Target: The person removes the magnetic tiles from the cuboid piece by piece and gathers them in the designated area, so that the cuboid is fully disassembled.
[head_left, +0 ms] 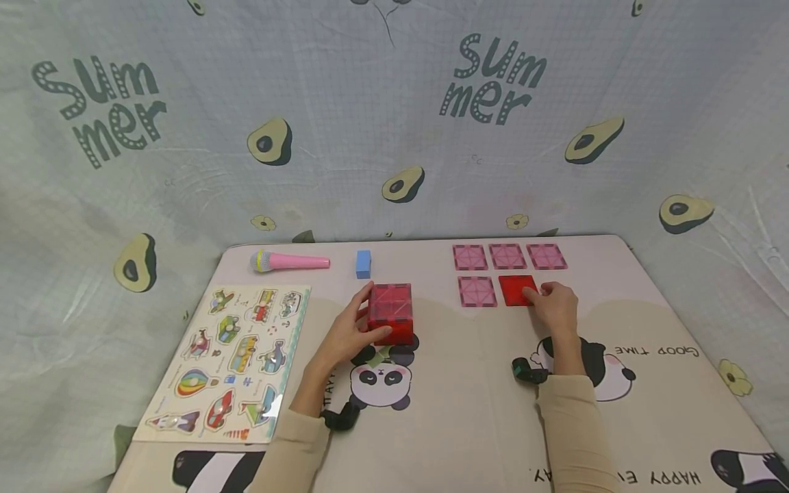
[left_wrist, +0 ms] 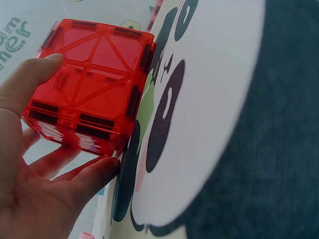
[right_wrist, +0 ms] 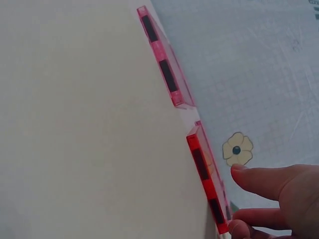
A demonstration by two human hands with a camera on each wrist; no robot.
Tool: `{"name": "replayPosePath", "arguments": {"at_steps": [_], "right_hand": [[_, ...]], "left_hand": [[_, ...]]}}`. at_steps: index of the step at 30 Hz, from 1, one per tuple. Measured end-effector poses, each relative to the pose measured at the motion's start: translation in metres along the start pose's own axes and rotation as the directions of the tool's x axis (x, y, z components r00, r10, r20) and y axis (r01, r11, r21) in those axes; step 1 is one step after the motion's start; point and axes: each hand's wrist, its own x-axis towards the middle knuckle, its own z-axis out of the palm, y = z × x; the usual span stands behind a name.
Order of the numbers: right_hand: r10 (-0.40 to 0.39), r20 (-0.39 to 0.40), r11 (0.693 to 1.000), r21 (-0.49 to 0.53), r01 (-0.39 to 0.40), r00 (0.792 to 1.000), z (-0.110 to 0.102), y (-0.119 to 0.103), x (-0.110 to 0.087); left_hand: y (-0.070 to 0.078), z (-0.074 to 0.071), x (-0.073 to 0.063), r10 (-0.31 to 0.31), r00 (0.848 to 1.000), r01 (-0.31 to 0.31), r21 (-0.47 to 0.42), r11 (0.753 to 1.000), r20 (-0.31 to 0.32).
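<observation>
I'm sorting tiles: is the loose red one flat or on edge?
Flat: in the head view, the red tile shows its broad face upward.

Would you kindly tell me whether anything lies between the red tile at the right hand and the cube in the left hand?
One pink tile lies flat on the table, just left of the red tile, on the straight line towards the cube. Nothing visible stands upright between them.

The left hand is held with thumb spread from its fingers; well apart to its right, the right hand is turned inward.
</observation>
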Motion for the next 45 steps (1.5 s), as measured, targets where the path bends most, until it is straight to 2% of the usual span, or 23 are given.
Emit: {"name": "replayPosePath", "arguments": {"at_steps": [8, 18, 28, 33, 45], "right_hand": [[-0.053, -0.028, 0.998, 0.027, 0.054, 0.998, -0.002, -0.007, -0.002], [-0.119, -0.019, 0.989, 0.090, 0.120, 0.993, -0.003, -0.031, -0.014], [-0.267, -0.035, 0.962, 0.044, 0.268, 0.963, 0.018, -0.053, -0.021], [-0.321, -0.021, 0.945, 0.059, 0.322, 0.947, 0.027, -0.063, -0.028], [-0.376, 0.036, 0.923, 0.101, 0.371, 0.926, 0.045, -0.083, -0.043]], "left_hand": [[0.000, 0.000, 0.000, 0.003, 1.000, -0.003, 0.009, 1.000, -0.004], [0.000, 0.000, -0.001, -0.010, 1.000, 0.011, 0.027, 1.000, -0.013], [-0.001, 0.001, 0.000, -0.004, 1.000, 0.005, 0.020, 1.000, -0.012], [0.000, 0.001, -0.001, -0.012, 1.000, 0.012, 0.006, 1.000, -0.012], [-0.003, 0.003, 0.001, -0.034, 0.999, 0.033, -0.025, 0.999, -0.024]]}}
